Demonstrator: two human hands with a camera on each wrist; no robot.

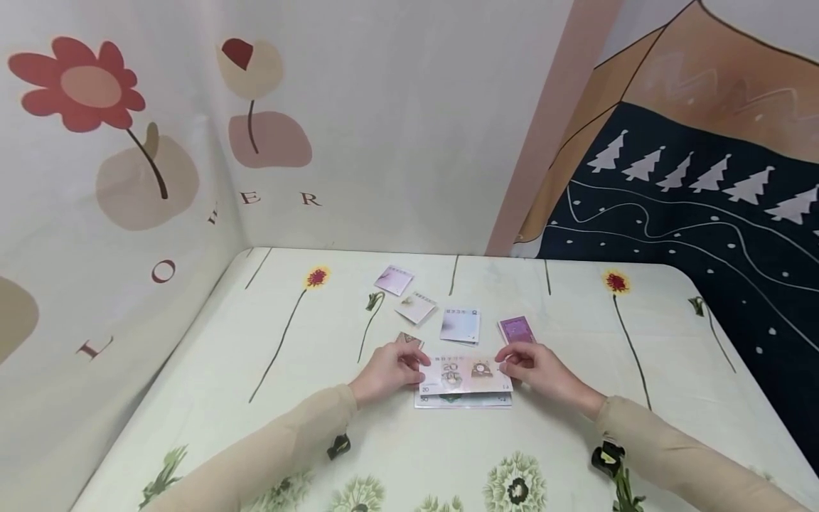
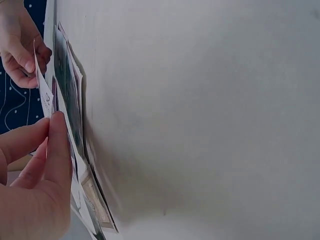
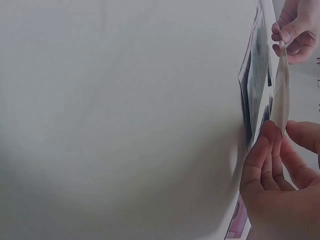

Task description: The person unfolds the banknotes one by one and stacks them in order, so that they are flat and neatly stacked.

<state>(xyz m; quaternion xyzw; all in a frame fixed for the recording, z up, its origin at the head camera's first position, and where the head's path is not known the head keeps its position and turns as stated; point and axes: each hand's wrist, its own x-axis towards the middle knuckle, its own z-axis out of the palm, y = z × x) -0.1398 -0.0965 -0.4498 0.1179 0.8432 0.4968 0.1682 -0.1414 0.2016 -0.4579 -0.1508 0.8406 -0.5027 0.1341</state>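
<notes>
Table (image 1: 211, 370): white cloth printed with flowers; far edge straight, far right corner rounded, left side running along a white printed hanging (image 1: 390, 128). Beyond the right edge, a dark hanging (image 1: 678, 213) with white trees.

Held note (image 1: 465, 375): one, pinkish, marked 20, near the middle of the table, well apart from the left and right edges. Its long near edge lies parallel to the note beneath; in the right wrist view it bows and stands off the pile.

Lower note (image 1: 463, 402): under the held one, near edge showing as a strip; the wrist views show several layers here, number uncertain.

Left hand (image 1: 388, 370): fingers (image 2: 59, 145) and thumb pinched on the held note's left end. Right hand (image 1: 540, 371): fingers (image 3: 265, 150) and thumb clamped on its right end. Beige sleeves (image 1: 281, 434) on both arms.

Loose notes, beyond the hands: lilac note (image 1: 394, 280), farthest, with bare cloth between it and the far edge; pale note (image 1: 416, 308), just beside it, nearer; bluish note (image 1: 460, 325), another edge showing below it; purple note (image 1: 516, 329), just beyond the right hand; brown note (image 1: 409, 340), partly hidden by the left hand.
</notes>
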